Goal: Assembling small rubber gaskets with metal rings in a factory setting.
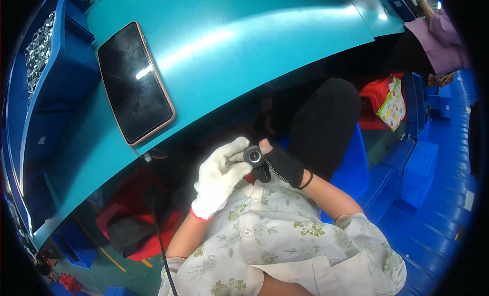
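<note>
Where both hands [216, 179] [285, 166] meet, round black piece [253, 156]

A small, round black piece [253, 156] shows a pale ring around its dark centre. It sits between left hand [218, 176] and right hand [283, 166], ringed face up.

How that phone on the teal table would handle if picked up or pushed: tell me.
The phone is probably stiff, being a slim flat slab. Its glossy screen looks smooth, so it may be slippery and could crack if dropped. Lying flat, it should slide rather than roll, but its near end is close to the table edge and might tip off.
</note>
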`<move>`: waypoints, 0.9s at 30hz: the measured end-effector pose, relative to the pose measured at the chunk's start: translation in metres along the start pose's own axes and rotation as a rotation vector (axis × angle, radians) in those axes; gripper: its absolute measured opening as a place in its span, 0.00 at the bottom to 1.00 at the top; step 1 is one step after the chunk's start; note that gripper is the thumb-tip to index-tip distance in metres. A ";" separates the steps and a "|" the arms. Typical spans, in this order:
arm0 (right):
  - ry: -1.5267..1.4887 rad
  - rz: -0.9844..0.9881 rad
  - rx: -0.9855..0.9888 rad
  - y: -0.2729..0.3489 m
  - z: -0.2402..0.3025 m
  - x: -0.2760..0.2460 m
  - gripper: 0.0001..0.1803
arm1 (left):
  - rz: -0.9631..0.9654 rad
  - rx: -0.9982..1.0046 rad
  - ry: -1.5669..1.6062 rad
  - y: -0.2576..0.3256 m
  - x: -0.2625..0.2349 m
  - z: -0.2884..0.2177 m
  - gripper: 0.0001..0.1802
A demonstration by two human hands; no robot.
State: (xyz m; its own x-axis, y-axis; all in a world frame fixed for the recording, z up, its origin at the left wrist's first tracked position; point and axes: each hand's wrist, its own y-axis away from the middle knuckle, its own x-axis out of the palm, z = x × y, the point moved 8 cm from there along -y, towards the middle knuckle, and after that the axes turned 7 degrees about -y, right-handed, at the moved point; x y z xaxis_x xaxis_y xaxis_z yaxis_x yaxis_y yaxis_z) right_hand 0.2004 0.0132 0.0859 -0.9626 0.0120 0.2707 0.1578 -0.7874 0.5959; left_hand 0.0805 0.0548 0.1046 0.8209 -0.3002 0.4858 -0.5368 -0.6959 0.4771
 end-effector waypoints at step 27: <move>1.171 -0.774 -1.222 -0.032 0.326 -0.040 0.17 | -0.195 0.234 -0.617 -0.050 -0.039 0.022 0.24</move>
State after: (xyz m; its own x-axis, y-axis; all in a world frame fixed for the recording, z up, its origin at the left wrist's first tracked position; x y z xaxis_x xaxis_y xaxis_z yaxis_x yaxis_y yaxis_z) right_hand 0.3057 0.2390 0.3018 -0.4607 0.5800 -0.6718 -0.0495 -0.7725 -0.6330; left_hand 0.0796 0.0871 0.0453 0.8962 -0.4235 -0.1319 -0.3688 -0.8767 0.3089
